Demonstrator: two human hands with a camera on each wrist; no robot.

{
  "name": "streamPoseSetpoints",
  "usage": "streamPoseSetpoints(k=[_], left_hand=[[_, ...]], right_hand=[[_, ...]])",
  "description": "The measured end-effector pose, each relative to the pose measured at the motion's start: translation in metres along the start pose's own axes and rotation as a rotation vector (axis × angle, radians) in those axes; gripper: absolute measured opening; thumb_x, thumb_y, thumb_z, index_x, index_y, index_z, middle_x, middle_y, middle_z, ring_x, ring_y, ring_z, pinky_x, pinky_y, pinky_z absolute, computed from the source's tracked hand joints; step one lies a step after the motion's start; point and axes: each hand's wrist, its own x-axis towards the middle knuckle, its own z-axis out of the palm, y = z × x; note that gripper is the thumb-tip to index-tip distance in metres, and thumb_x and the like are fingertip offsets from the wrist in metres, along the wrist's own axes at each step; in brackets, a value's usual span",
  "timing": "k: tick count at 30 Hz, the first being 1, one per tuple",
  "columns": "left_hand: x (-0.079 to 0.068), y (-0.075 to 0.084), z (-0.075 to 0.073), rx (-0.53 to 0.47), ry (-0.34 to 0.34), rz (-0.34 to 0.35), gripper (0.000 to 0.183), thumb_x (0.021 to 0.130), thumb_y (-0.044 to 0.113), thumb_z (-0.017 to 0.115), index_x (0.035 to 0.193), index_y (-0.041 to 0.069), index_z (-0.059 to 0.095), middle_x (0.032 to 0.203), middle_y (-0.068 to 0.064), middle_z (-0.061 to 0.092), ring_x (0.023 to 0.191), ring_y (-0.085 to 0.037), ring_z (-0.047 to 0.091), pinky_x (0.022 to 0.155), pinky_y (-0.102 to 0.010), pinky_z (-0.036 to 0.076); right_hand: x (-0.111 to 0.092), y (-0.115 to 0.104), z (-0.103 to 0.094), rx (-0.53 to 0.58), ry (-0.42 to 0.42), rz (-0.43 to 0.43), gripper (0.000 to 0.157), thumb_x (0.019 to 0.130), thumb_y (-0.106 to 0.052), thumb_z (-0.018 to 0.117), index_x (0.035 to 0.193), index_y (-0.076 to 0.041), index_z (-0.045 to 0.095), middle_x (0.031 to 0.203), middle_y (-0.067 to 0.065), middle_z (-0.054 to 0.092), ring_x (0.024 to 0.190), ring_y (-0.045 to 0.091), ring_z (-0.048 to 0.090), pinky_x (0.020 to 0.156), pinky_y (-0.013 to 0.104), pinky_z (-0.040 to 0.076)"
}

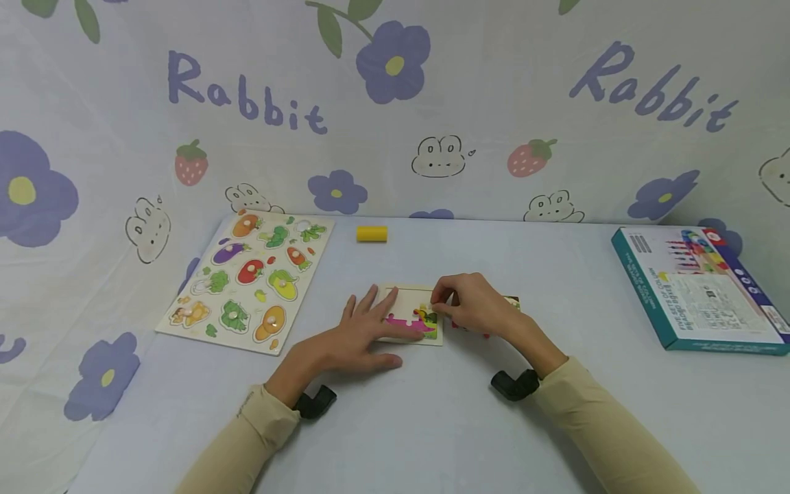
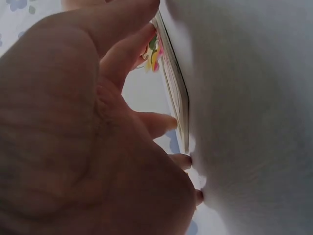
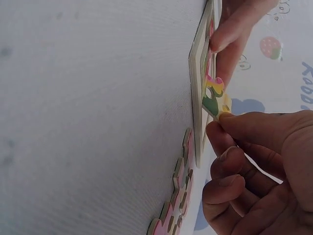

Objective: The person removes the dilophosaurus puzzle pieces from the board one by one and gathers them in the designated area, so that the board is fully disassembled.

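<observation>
A small jigsaw tray (image 1: 404,296) lies in front of me, its lower part filled with pink and green pieces and its upper part bare. My left hand (image 1: 364,331) is spread over its left side, fingers straight, some fingertips on the tray and others on the table beyond its edge. Between thumb and forefinger, my right hand (image 1: 475,302) pinches a yellow and green puzzle piece (image 3: 217,100), tilted at the tray's right part. More loose puzzle pieces (image 3: 178,196) lie on the table right of the tray, partly hidden under my right hand in the head view.
On the left lies a vegetable knob puzzle board (image 1: 247,281). A yellow cylinder (image 1: 372,234) rests at the back. A flat teal and white box (image 1: 703,288) is at the far right. Behind the table hangs a printed cloth (image 1: 278,171).
</observation>
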Motion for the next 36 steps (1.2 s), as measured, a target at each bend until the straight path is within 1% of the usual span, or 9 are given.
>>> streamPoseSetpoints(k=[9, 20, 27, 31, 34, 36], left_hand=[[-0.0016, 0.0043, -0.0004, 0.029, -0.012, -0.033, 0.053, 0.101, 0.048, 0.067, 0.152, 0.046, 0.055, 0.181, -0.015, -0.003, 0.167, -0.042, -0.016, 0.131, -0.073, -0.006], [-0.0031, 0.0059, -0.0013, 0.03, -0.007, -0.029, 0.052, 0.101, 0.047, 0.068, 0.152, 0.045, 0.056, 0.181, -0.015, -0.002, 0.167, -0.042, -0.014, 0.13, -0.073, -0.005], [-0.0033, 0.007, -0.002, 0.033, -0.01, -0.03, 0.052, 0.101, 0.047, 0.067, 0.152, 0.044, 0.056, 0.181, -0.014, -0.001, 0.167, -0.042, -0.014, 0.131, -0.073, -0.005], [-0.0031, 0.0074, -0.0021, 0.033, -0.016, -0.032, 0.052, 0.101, 0.047, 0.067, 0.152, 0.044, 0.056, 0.181, -0.014, -0.001, 0.167, -0.042, -0.014, 0.131, -0.072, -0.006], [-0.003, 0.0068, -0.0018, 0.036, -0.016, -0.027, 0.052, 0.102, 0.047, 0.067, 0.152, 0.044, 0.056, 0.181, -0.015, -0.001, 0.167, -0.043, -0.014, 0.131, -0.073, -0.005], [-0.0034, 0.0061, -0.0017, 0.037, -0.015, -0.024, 0.051, 0.102, 0.047, 0.067, 0.152, 0.044, 0.056, 0.181, -0.015, -0.001, 0.167, -0.043, -0.014, 0.131, -0.073, -0.005]], right_hand=[[0.0014, -0.0005, 0.0001, 0.005, -0.01, 0.023, 0.008, 0.099, -0.015, 0.074, 0.104, -0.009, 0.073, 0.097, 0.006, 0.075, 0.074, 0.014, 0.059, 0.064, 0.023, 0.052], [0.0031, 0.0, -0.0002, 0.04, -0.018, 0.061, 0.008, 0.1, -0.015, 0.073, 0.105, -0.009, 0.074, 0.099, 0.007, 0.075, 0.083, 0.018, 0.059, 0.069, 0.025, 0.051], [0.0057, -0.0001, -0.0014, 0.04, -0.031, 0.077, 0.01, 0.1, -0.015, 0.072, 0.105, -0.007, 0.075, 0.098, 0.008, 0.075, 0.081, 0.018, 0.06, 0.07, 0.027, 0.051], [0.0063, -0.0004, -0.0027, 0.043, -0.031, 0.095, 0.011, 0.1, -0.016, 0.073, 0.106, -0.008, 0.075, 0.099, 0.008, 0.075, 0.085, 0.018, 0.061, 0.077, 0.028, 0.053], [0.005, -0.0003, -0.0043, 0.042, -0.02, 0.098, 0.012, 0.1, -0.018, 0.073, 0.107, -0.009, 0.076, 0.1, 0.007, 0.076, 0.088, 0.019, 0.063, 0.083, 0.031, 0.055], [0.0034, 0.0007, -0.0057, 0.047, -0.008, 0.099, 0.011, 0.1, -0.018, 0.073, 0.106, -0.009, 0.076, 0.1, 0.006, 0.076, 0.089, 0.019, 0.064, 0.084, 0.032, 0.055]])
